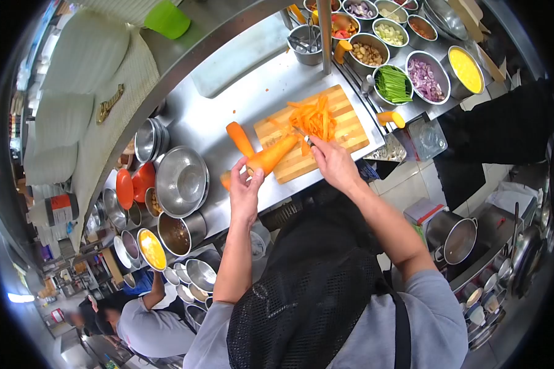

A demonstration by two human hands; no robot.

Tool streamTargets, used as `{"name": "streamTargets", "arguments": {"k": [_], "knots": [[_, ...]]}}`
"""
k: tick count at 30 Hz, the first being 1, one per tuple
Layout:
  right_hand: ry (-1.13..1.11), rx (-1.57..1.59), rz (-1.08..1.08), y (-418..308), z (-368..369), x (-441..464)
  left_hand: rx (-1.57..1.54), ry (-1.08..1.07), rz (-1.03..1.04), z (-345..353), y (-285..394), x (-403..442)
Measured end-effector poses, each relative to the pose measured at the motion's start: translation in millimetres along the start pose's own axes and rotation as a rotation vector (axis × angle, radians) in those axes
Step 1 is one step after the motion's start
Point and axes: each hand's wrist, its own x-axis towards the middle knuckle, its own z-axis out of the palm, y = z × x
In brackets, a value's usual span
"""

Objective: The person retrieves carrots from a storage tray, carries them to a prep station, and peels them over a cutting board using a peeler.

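My left hand (247, 187) is closed around the thick end of a large carrot (273, 155), which lies slanted over the left edge of a striped wooden board (349, 128). Closed on the dark handle of a peeler or small knife (304, 136), my right hand (337, 165) is at the carrot's narrow end; the tool's exact type is hard to make out. Orange peelings (316, 117) are heaped on the board just beyond the tool. Another carrot (240, 139) rests on the steel counter left of the board, and part of one more shows beside my left hand.
Bowls of chopped food, including red onion (426, 79) and greens (393, 85), line the upper right. A utensil pot (306, 44) stands behind the board. Metal bowls (181, 180) crowd the left. Co-workers (151, 326) are at lower left. A large pot (455, 240) is at right.
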Motion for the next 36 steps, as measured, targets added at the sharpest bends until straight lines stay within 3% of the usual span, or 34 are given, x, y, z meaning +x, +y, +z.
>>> {"name": "streamTargets", "arguments": {"k": [3, 7, 9, 11, 15, 17, 21, 23, 25, 26, 29, 31, 33, 36], "knots": [[0.075, 0.115, -0.052, -19, 10, -12, -0.037, 0.02, -0.008, 2, 2, 0], [-0.104, 0.298, -0.18, -70, 17, -34, -0.103, 0.051, -0.05, 9, 7, -4], [0.001, 0.175, -0.116, -35, 33, -29, -0.083, 0.058, -0.036, 5, 0, -5], [-0.089, -0.013, 0.122, 16, 20, -4, -0.087, 0.048, -0.001, 2, -8, -4], [0.014, -0.057, -0.014, 10, 4, -5, -0.085, 0.058, -0.036, 8, 5, -7], [0.16, 0.126, -0.087, -8, 12, -9, -0.079, 0.059, -0.022, 9, 2, -5], [-0.117, 0.235, -0.157, -68, 5, -33, 0.0, 0.063, 0.021, 11, 4, -6], [-0.094, 0.342, -0.161, -53, 21, -35, -0.007, 0.07, 0.002, 6, -9, -7], [-0.079, 0.001, 0.088, 5, 17, -12, -0.02, 0.076, 0.004, 7, -9, -4], [-0.053, 0.043, 0.023, 30, 13, -4, 0.004, 0.072, 0.032, 7, -9, -7], [0.019, -0.025, 0.004, -6, -11, -1, 0.037, 0.072, 0.044, 10, 2, -14], [0.035, 0.099, -0.057, -35, -6, -9, 0.049, 0.067, 0.049, 16, 12, -12], [-0.144, 0.262, -0.177, -65, 4, -29, 0.051, 0.077, 0.055, 19, 14, -13], [-0.057, 0.168, -0.085, -22, 26, -29, 0.066, 0.097, 0.034, 8, -5, -8]]}}
